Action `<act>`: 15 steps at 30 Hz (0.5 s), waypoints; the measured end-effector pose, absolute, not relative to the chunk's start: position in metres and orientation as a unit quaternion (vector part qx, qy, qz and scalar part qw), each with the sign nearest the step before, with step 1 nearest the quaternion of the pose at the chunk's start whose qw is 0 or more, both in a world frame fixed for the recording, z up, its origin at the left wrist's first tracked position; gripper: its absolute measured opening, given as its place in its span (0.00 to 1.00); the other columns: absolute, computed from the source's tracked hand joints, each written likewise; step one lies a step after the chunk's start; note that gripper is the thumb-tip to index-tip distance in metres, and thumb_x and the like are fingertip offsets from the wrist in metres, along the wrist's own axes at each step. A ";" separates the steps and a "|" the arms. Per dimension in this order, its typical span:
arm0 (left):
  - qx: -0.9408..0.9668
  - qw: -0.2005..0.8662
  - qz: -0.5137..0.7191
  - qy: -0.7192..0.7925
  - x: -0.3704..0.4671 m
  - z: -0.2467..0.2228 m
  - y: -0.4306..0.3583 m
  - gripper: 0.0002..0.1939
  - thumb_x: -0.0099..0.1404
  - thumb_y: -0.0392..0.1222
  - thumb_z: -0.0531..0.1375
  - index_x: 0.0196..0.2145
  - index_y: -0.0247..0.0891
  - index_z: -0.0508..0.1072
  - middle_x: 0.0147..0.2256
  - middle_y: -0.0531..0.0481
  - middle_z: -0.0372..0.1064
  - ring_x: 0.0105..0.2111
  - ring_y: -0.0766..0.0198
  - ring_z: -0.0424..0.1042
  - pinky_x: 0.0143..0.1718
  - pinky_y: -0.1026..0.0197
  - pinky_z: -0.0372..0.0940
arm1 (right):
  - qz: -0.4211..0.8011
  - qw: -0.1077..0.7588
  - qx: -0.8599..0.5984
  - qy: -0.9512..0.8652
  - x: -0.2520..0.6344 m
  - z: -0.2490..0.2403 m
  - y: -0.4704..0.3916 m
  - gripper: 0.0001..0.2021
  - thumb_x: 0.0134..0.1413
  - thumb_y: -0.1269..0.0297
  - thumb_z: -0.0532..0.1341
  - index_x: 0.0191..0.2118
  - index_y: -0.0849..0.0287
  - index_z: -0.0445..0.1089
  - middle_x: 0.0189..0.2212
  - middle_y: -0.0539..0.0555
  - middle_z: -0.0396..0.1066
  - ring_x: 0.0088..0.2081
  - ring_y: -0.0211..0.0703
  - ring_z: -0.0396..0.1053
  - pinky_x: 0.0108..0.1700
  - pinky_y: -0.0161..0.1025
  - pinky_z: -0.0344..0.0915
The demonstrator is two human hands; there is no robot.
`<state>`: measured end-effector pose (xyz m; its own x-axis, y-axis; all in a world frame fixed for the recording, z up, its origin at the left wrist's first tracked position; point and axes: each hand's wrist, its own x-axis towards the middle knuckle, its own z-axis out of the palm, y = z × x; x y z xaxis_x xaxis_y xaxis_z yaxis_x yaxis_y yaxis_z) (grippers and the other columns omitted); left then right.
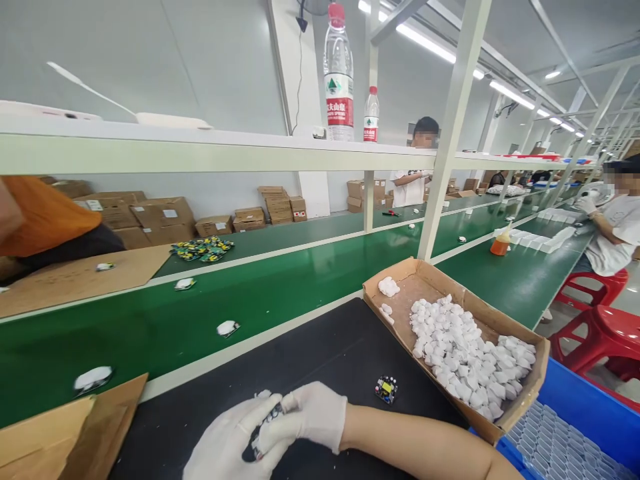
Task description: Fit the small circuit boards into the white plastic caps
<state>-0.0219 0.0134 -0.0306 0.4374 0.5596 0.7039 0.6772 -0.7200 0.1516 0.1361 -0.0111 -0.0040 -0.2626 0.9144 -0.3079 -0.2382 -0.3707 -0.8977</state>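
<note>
In white gloves, my left hand (225, 440) and my right hand (315, 415) meet low over the black mat (310, 353). Between them is a small circuit board (273, 415), mostly covered by the gloved fingers. Both hands are closed on it, the left from the near side and the right with thumb and fingers bent over it. A bit of white material shows at its upper edge. Another circuit board (387, 389), with a yellow component, lies on the mat beyond my right forearm.
At right, a cardboard tray (373, 308) holds many white folded pieces (450, 340), beside a blue bin (575, 393). White-topped boards (229, 328) lie on the green conveyor (300, 287). Brown cardboard (75, 433) is at lower left. A shelf post (453, 133) rises behind the tray. Co-workers sit farther off.
</note>
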 end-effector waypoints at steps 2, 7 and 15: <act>-0.830 0.031 -0.403 -0.384 -0.021 -0.030 0.011 0.18 0.51 0.51 0.62 0.39 0.42 0.73 0.37 0.46 0.74 0.35 0.54 0.74 0.34 0.55 0.71 | 0.747 0.427 -0.382 -0.338 0.136 -0.002 -0.011 0.17 0.25 0.55 0.69 0.19 0.63 0.68 0.17 0.46 0.64 0.24 0.35 0.61 0.34 0.36 0.58; -0.811 -0.121 -0.429 -0.379 -0.014 -0.019 0.006 0.17 0.52 0.48 0.63 0.39 0.41 0.73 0.38 0.46 0.72 0.39 0.55 0.72 0.40 0.53 0.69 | 0.784 0.439 -0.279 -0.339 0.136 0.005 -0.011 0.22 0.34 0.47 0.66 0.22 0.66 0.68 0.22 0.54 0.69 0.32 0.44 0.68 0.40 0.42 0.60; -0.770 -0.237 -0.459 -0.373 -0.005 -0.016 0.006 0.22 0.46 0.47 0.67 0.39 0.40 0.69 0.42 0.44 0.68 0.42 0.55 0.69 0.44 0.51 0.65 | 0.717 0.427 -0.305 -0.459 0.140 0.015 -0.012 0.17 0.43 0.52 0.63 0.26 0.65 0.72 0.26 0.54 0.71 0.32 0.42 0.66 0.38 0.39 0.60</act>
<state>-0.0054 0.0062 -0.0156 0.2992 0.7926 0.5314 0.3579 -0.6094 0.7075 0.1396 -0.0120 0.0148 -0.4493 0.8922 -0.0450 -0.3326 -0.2138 -0.9185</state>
